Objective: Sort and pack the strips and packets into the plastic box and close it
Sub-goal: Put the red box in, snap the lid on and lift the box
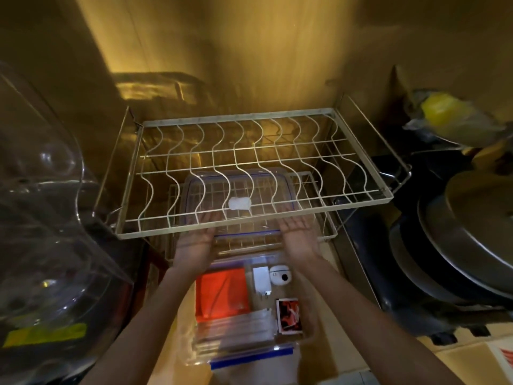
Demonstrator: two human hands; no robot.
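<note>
A clear plastic box (308,325) with a blue latch (249,358) lies open below me. In it are an orange packet (222,293), a white plug adapter (261,282), a small round white device (280,275), a red-and-black packet (288,315) and clear strips (236,326). Its clear, blue-rimmed lid (244,187), with a white label, is raised beyond the box, under the upper wire rack. My left hand (197,240) holds the lid's left side and my right hand (298,234) its right side. The fingertips are partly hidden behind the rack wires.
A two-tier wire dish rack (249,151) stands against the wall, its lower shelf (327,218) just behind the box. Stacked metal pans (458,245) fill the right side, with a yellow bag (444,118) above. A large clear glass vessel (41,218) crowds the left.
</note>
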